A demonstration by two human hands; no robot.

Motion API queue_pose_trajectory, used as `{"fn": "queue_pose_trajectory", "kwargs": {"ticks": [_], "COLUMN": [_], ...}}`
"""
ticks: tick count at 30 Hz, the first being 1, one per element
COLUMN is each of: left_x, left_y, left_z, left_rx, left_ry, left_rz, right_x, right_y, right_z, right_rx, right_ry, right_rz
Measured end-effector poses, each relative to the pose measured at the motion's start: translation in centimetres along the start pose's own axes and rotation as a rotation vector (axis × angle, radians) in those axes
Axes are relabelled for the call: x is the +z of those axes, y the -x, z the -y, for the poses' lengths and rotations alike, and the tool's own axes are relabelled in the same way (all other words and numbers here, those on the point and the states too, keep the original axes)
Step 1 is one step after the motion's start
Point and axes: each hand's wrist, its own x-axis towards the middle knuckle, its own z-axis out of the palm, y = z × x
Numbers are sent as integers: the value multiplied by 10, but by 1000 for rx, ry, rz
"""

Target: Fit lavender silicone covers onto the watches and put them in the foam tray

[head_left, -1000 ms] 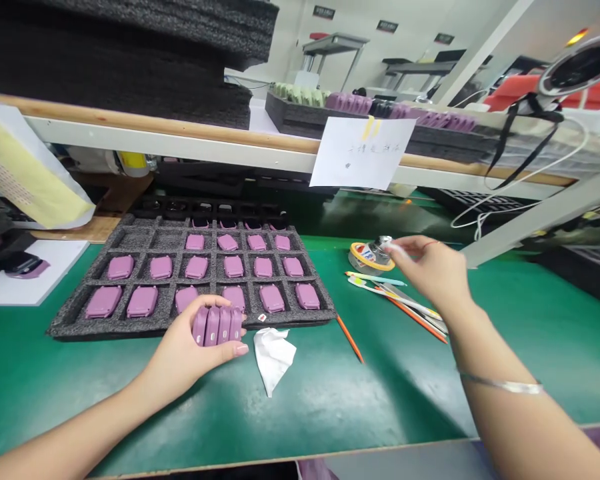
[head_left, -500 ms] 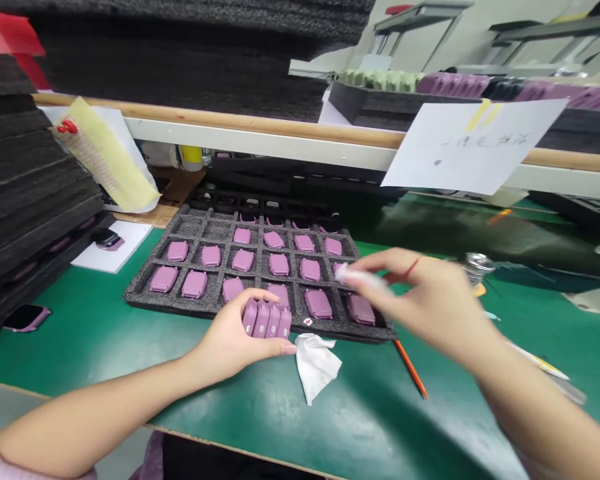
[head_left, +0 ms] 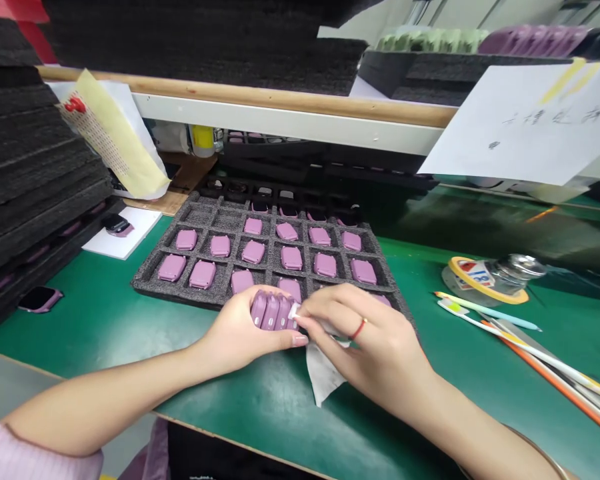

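My left hand (head_left: 235, 337) is wrapped round several purple watch cases (head_left: 271, 311), held side by side in a row with their ends toward me. Pressed against the right end of that row is a small white wipe (head_left: 294, 311), pinched between the thumb and fingers of my right hand (head_left: 375, 337). A crumpled white cloth (head_left: 321, 373) lies on the green table, partly hidden beneath my right hand. Behind both hands sits a black foam tray (head_left: 200, 217) with more purple cases in its compartments; my hands cover part of its front edge.
To the right are a glass jar with a metal top (head_left: 523, 267), a toothbrush (head_left: 510, 342) and an orange stick (head_left: 555, 380). Stacked foam trays (head_left: 35, 160) rise at the left, near a purple watch (head_left: 40, 299). A shelf (head_left: 290, 127) crosses above the tray.
My right hand has come left and down from over the tray's right side, bringing the wipe against the held cases. The view has shifted, revealing the jar and toothbrush more fully.
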Motion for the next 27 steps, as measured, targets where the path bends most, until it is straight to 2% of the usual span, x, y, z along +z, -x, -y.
{"fn": "queue_pose_trajectory", "kwargs": {"ticks": [6,10,15,21,27], "left_x": [0,0,0,0,-2], "left_y": [-1,0,0,-1,-1], "left_z": [-2,-3,-2,0,3], "left_rx": [-19,-10,-33,-18,-56], "left_ry": [-38,-38,-33,-25,51], "left_rz": [0,6,0,-3,58], "right_x": [2,3,3,5,-7], "right_y": [-1,0,1,3,-16], "right_z": [1,3,3,4,-11], "right_rx": [4,-6,30,-11,58], "right_ry": [64,87,105,152,89], "right_rz": [-41,7,-25,3,-49]}}
